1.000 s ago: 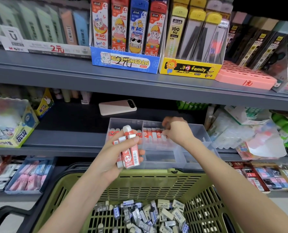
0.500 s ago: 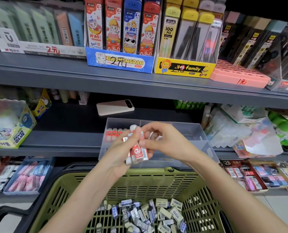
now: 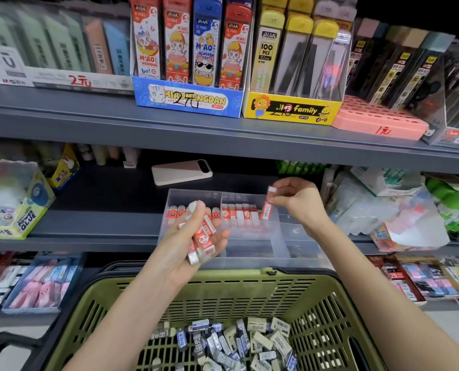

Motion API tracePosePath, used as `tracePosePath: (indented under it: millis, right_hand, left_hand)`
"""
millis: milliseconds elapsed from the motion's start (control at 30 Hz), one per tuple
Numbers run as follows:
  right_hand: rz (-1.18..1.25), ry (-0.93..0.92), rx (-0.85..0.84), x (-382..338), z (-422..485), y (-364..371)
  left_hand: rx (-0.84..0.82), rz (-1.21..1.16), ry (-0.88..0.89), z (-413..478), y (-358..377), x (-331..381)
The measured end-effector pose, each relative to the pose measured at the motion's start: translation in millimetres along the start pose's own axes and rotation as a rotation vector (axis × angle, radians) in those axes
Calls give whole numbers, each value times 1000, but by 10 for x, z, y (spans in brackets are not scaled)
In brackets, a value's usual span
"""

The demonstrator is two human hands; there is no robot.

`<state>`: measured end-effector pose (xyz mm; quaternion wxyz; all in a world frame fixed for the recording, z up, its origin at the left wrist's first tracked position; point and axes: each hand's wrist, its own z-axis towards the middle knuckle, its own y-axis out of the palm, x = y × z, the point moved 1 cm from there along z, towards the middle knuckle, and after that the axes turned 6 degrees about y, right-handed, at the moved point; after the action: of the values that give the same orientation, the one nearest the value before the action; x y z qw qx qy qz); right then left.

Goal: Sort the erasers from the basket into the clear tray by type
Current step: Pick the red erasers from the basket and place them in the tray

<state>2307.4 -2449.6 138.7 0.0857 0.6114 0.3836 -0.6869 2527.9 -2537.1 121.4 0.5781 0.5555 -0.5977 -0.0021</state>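
Right hand (image 3: 299,202) pinches one red eraser (image 3: 267,207) above tray (image 3: 281,236). Left hand (image 3: 196,236), palm up, fingers curled round eraser bundle (image 3: 202,236).

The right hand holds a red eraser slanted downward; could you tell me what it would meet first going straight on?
Probably the right end of the row of red erasers in the clear tray, just below the eraser the right hand pinches; depth is unclear.

A pale phone (image 3: 181,172) lies on the far middle shelf; a glue box (image 3: 14,199) sits left.
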Motion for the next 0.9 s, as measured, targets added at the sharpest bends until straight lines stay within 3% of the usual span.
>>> tracePosePath:
  millis: [200,333,400,767,833,900]
  right_hand:
    - [-344,18,-51,180,153,107]
    - [-1048,-354,122,172,178,155]
    - [-1172,-420,135,184,194,171]
    - [-1204,-200,150,149,135,196]
    - [-1021,-231,161,56,5,181]
    - [-571,-258,1,-83,-179,165]
  left_hand:
    - [-17,26,3,-19,-42,4]
    - [-22,43,-2,-28,-41,7]
    - [-23,48,-6,-32,-35,12]
    - [-72,110,-74,-57,82,29]
    - [-95,114,-116,-58,109,30]
    - [-135,135,-160,-57,133,25]
